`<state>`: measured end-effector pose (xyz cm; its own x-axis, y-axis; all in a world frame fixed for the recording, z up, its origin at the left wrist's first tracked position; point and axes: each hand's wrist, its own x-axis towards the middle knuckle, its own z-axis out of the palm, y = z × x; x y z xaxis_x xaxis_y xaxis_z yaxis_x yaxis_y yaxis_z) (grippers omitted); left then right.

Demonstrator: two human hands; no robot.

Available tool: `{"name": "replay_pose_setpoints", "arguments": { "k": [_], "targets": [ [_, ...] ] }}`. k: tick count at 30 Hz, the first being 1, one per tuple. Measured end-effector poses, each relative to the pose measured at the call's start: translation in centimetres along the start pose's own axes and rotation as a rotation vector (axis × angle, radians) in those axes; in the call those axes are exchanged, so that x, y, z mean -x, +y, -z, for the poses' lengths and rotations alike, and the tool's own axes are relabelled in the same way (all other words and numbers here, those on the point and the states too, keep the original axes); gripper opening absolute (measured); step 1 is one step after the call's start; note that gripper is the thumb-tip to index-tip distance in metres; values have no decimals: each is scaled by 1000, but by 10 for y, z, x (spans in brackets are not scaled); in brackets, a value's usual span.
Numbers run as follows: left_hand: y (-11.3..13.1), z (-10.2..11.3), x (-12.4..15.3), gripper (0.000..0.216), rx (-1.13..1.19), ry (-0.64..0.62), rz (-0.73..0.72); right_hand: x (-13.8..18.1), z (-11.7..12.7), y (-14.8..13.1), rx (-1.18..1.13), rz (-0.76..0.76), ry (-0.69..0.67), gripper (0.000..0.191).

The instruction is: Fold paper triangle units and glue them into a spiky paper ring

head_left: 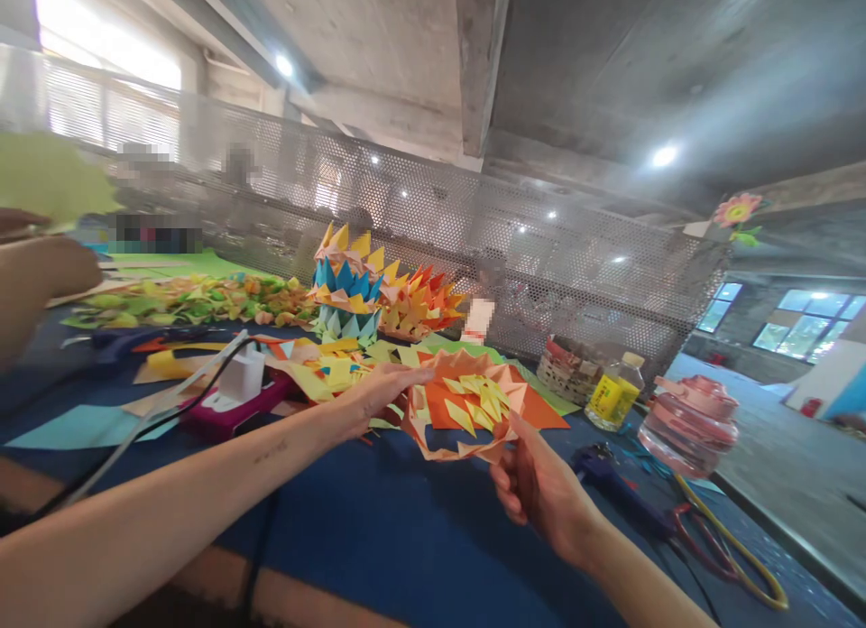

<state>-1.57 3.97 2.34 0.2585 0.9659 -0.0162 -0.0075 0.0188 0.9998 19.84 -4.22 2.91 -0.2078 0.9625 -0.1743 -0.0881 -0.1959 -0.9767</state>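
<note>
A peach-coloured folded paper ring (pixel 428 450) with a zigzag rim is held between my two hands, tilted above the blue table. My left hand (pixel 392 386) grips its left rim. On the right side, my right hand (pixel 538 484) pinches the ring's edge between thumb and fingers, the other fingers curled. Through the ring's opening I see yellow folded paper pieces (pixel 477 401) on an orange sheet (pixel 541 413). Behind stand a tiered paper crown-like piece (pixel 348 285) in yellow, peach and blue, and orange-red pointed paper rings (pixel 423 303).
Left: a magenta power strip (pixel 216 419) with cables, a blue paper sheet (pixel 74 427), a heap of green-yellow folded pieces (pixel 203 299), another person's arm (pixel 41 276). Right: a yellow-labelled bottle (pixel 614 395), a pink water bottle (pixel 694 425), a glue gun (pixel 622 493), scissors (pixel 710 542). A perforated metal screen (pixel 575 249) stands behind.
</note>
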Motion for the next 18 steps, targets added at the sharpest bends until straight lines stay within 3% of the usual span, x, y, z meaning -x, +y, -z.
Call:
{"name": "replay_pose_setpoints", "arguments": {
  "k": [7, 12, 18],
  "targets": [
    [7, 21, -14, 19, -184, 5, 23, 0, -1, 1, 102, -36, 12, 36],
    [9, 31, -20, 11, -310, 37, 14, -1, 1, 3, 171, -53, -27, 52],
    [8, 32, -24, 10, -401, 96, 25, 0, 0, 3, 153, 38, 59, 38]
  ]
}}
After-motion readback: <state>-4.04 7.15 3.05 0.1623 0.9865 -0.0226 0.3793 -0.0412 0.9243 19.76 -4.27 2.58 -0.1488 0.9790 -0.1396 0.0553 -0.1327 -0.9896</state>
